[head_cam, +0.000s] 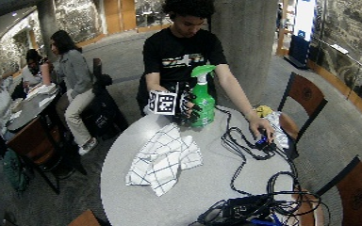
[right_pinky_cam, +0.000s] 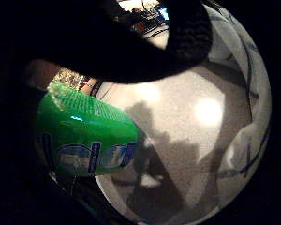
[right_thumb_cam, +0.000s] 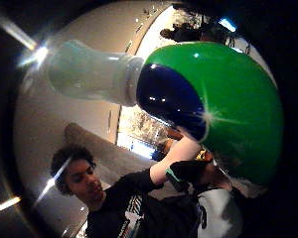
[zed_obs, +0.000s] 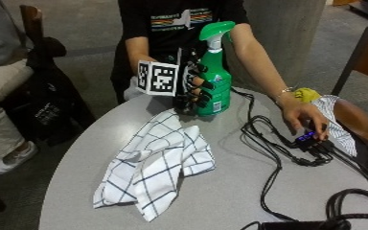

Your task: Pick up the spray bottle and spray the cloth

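Cloth: I see it crumpled on the table, nearest.
Cables: beside cloth.
Spray bottle: upright beyond cloth, nozzle toward the gloved side.
Right hand: fingers wrapped round bottle.

- The gloved right hand covers much of the spray bottle label.
- Bottle's base contact with the worktop: cannot tell (fingers intervene).
- Cloth folds hide its underside.
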The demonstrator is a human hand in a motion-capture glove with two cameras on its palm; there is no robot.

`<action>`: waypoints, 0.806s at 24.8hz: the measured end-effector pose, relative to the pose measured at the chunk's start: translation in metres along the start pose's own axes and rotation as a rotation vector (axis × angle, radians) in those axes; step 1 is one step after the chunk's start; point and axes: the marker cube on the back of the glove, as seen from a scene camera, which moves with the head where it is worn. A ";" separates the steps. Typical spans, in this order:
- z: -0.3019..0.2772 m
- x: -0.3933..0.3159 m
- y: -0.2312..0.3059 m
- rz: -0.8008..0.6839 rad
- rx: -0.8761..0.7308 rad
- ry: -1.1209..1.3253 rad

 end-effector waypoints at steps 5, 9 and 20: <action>0.012 -0.005 -0.006 -0.005 -0.016 -0.029; 0.022 -0.008 -0.007 -0.013 -0.045 -0.053; 0.038 -0.012 -0.011 -0.022 -0.105 -0.084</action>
